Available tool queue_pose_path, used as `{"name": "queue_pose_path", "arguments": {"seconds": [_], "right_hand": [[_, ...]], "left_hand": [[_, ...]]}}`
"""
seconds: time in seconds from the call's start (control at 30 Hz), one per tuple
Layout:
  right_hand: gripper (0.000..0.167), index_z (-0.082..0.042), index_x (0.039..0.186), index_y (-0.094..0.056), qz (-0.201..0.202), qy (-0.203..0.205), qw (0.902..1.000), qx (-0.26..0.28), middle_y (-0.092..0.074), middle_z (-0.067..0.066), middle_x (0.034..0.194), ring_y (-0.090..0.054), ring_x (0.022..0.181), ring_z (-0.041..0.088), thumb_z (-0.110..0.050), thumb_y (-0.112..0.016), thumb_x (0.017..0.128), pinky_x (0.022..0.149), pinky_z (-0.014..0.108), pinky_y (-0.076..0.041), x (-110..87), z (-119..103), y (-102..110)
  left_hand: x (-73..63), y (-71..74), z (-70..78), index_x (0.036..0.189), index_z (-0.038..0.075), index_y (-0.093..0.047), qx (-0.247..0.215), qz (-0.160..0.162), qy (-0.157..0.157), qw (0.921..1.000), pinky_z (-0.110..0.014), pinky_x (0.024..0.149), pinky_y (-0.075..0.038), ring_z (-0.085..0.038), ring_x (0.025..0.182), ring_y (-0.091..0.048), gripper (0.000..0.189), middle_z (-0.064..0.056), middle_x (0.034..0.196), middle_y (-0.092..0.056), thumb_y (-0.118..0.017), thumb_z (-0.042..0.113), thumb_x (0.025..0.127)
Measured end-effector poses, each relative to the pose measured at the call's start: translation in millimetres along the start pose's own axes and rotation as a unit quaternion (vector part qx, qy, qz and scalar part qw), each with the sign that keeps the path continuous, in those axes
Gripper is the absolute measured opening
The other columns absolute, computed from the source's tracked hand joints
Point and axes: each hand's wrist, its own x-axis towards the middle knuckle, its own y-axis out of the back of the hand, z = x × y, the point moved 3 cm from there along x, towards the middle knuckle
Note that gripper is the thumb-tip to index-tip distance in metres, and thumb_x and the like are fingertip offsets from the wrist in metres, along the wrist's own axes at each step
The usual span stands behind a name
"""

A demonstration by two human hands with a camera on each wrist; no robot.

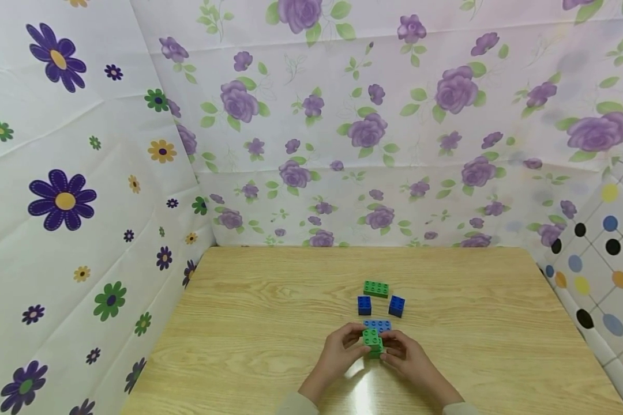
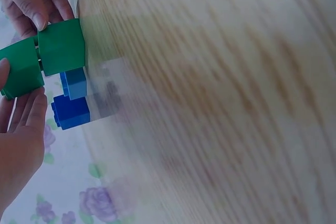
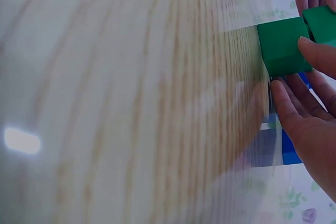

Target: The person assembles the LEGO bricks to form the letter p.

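Note:
In the head view, my left hand (image 1: 338,349) pinches a green toy brick (image 1: 371,336) with its studs facing up. My right hand (image 1: 407,358) grips a second green brick (image 3: 283,46), which stands on the table directly under the first. A narrow gap with studs shows between the two green bricks in the left wrist view, and the upper one sits slightly off line with the lower. Just beyond the fingers lies a light blue brick (image 1: 377,325), partly hidden by the upper green brick.
Farther back on the wooden table (image 1: 270,334) stand two dark blue bricks, a left one (image 1: 364,305) and a right one (image 1: 397,306). Behind them lies a long green brick (image 1: 376,289). Flowered cloth (image 1: 342,190) hangs along the table's far edge.

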Motion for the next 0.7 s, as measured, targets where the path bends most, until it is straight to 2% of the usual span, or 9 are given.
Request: {"name": "queue_pose_path", "arguments": {"seconds": [0.1,0.33,0.53,0.7], "right_hand": [[0.044,-0.001,0.127,-0.052,-0.001,0.001,1.0000,0.004,-0.056,0.018,0.127,-0.055,0.118,0.033,-0.013,-0.070,0.089,0.094,0.026,-0.052,0.2,-0.3,-0.2],[0.044,0.003,0.126,-0.052,0.002,0.003,0.9999,0.016,-0.056,0.020,0.126,-0.056,0.116,0.034,-0.009,-0.070,0.088,0.093,0.026,-0.053,1.4,-1.9,-1.4],[0.044,0.005,0.126,-0.051,0.001,0.003,0.9997,0.025,-0.056,0.021,0.125,-0.056,0.116,0.035,-0.007,-0.070,0.088,0.092,0.028,-0.053,0.2,-4.7,-1.5],[0.045,0.004,0.127,-0.051,0.001,-0.011,0.9996,0.027,-0.057,0.021,0.125,-0.057,0.116,0.034,-0.007,-0.070,0.088,0.091,0.026,-0.054,-0.2,-5.0,-0.5]], "left_hand": [[0.2,-0.6,-0.2,0.122,0.005,-0.061,0.001,-0.002,0.000,1.0000,-0.034,0.102,-0.048,-0.022,0.117,-0.058,0.035,-0.002,0.120,-0.062,-0.070,0.008,0.088],[0.3,-1.7,0.6,0.119,0.012,-0.063,0.019,-0.007,-0.011,0.9997,-0.029,0.099,-0.049,-0.020,0.115,-0.059,0.033,-0.001,0.119,-0.063,-0.071,0.010,0.087],[1.9,-2.3,1.0,0.119,0.012,-0.063,0.065,-0.015,-0.046,0.9967,-0.026,0.099,-0.049,-0.017,0.113,-0.060,0.032,-0.001,0.119,-0.064,-0.070,0.012,0.088],[3.5,-2.8,3.1,0.120,0.012,-0.062,0.104,-0.027,-0.062,0.9923,-0.026,0.099,-0.049,-0.014,0.112,-0.059,0.032,0.001,0.119,-0.063,-0.070,0.016,0.089]]}}
